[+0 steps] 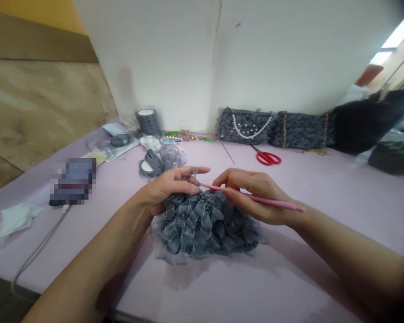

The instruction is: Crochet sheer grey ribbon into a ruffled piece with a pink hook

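Observation:
Grey ruffled ribbon crochet work (205,224) hangs just over the pink tabletop, in the middle of the view. My left hand (175,184) pinches its top edge between thumb and fingers, the index finger stretched out with a strand of sheer grey ribbon (195,171) over it. Between the fingers of my right hand (252,193) lies a pink crochet hook (272,201), held like a pencil. The hook's tip meets the work beside my left thumb; the exact stitch is too small to make out.
Ribbon spools (151,163) stand behind my left hand. Red-handled scissors (268,158) lie at the back right, before two grey ruffled bags (245,128) against the wall. A phone (74,179) with a cable (43,246) and a crumpled tissue (19,218) are at the left.

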`<state>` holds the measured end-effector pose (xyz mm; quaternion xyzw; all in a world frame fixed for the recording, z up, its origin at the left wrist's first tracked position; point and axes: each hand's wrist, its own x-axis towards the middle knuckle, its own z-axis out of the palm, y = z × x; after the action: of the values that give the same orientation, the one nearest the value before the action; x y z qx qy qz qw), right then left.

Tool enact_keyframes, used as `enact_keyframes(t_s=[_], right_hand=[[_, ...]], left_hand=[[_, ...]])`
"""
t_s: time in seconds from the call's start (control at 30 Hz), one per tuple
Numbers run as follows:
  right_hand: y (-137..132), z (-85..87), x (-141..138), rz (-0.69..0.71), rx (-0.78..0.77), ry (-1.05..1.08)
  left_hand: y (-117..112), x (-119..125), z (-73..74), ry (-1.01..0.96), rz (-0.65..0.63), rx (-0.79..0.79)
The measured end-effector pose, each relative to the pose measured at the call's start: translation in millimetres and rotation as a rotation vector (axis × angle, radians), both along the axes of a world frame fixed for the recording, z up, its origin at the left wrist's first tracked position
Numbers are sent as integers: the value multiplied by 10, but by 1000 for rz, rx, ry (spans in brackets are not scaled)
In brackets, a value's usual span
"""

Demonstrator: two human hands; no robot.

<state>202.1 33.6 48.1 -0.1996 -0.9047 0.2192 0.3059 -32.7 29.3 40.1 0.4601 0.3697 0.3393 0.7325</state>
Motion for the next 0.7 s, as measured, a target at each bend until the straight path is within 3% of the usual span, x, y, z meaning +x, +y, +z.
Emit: enact_keyframes(t_s=[0.17,0.3,0.5,0.7], right_hand=[[-14,44,5,-28,-179,15],[-44,-64,-104,-35,-329,151],[-6,-249,-201,-186,-49,334],[-41,-49,-140,-267,12,210]], left_hand=[[9,-45,25,12,-15,5],[-24,76,-42,45,7,99],[-146,375,-165,-25,147,127],[-218,449,-122,170,370,399]])
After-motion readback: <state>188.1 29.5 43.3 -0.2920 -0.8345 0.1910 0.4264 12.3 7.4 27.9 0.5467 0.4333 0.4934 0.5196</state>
